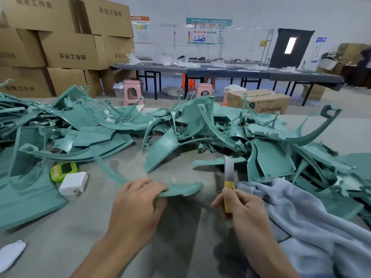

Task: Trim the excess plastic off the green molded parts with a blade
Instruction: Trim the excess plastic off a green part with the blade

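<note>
Close in at the near edge of the table (180, 233), our left grip (138, 201) is closed on a curved green strip (180, 190). The fingers fold over its top and the thumb sits tucked beneath. The strip's rounded end pokes out past the fingers towards the right edge, while its thin tail runs off towards the far left.

Just beside it, not touching, our right grip (241, 205) is pinched tight round the yellow handle of the blade (229, 171). The bare steel points straight away from us, its tip near a small green offcut (210, 162).

A pale blue cloth (301, 217) is bunched along the near right side, under our right wrist. At the near left corner lies something white (11, 255), and we cannot tell what it is.

Further in on the left we have a white plug block (73, 183), with a little lime-green gadget (64, 170) just behind it. Beyond those, a big heap of green parts (200, 125) spreads from the left edge to the right edge, all panels and curved ribs tangled together.

Past the far edge we see pink stools (132, 92) and a taped carton (259, 102) on the floor. Behind them stand long dark tables (220, 72), stacked cardboard boxes (68, 49) and wall posters (208, 31).
</note>
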